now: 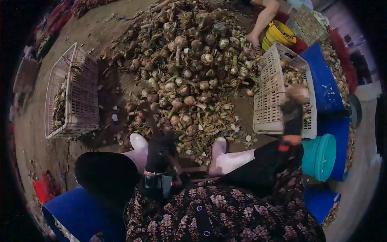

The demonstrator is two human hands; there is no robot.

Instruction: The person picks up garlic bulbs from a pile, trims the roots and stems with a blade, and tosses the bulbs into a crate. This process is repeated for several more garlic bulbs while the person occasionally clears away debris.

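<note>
My left hand (162,150), in a dark glove, is low in front of my body between my boots. Its fingers look closed around a dark, long thing (149,119) that sticks up toward the pile; poor light hides its kind. My right hand (291,108), also dark-gloved and smeared by motion, is over the white crate (268,94) on the right. A round, tan shape at its fingers looks like a garlic bulb (298,94). Ahead of me lies a large heap of garlic bulbs (189,72) with stems and dry skins among them.
Another white crate (82,97) stands at the left. A turquoise bucket (325,157) and blue containers (322,76) line the right side. Another blue container (84,213) is at lower left. Beyond the heap are a person's bare leg (264,22) and a yellow bucket (278,35).
</note>
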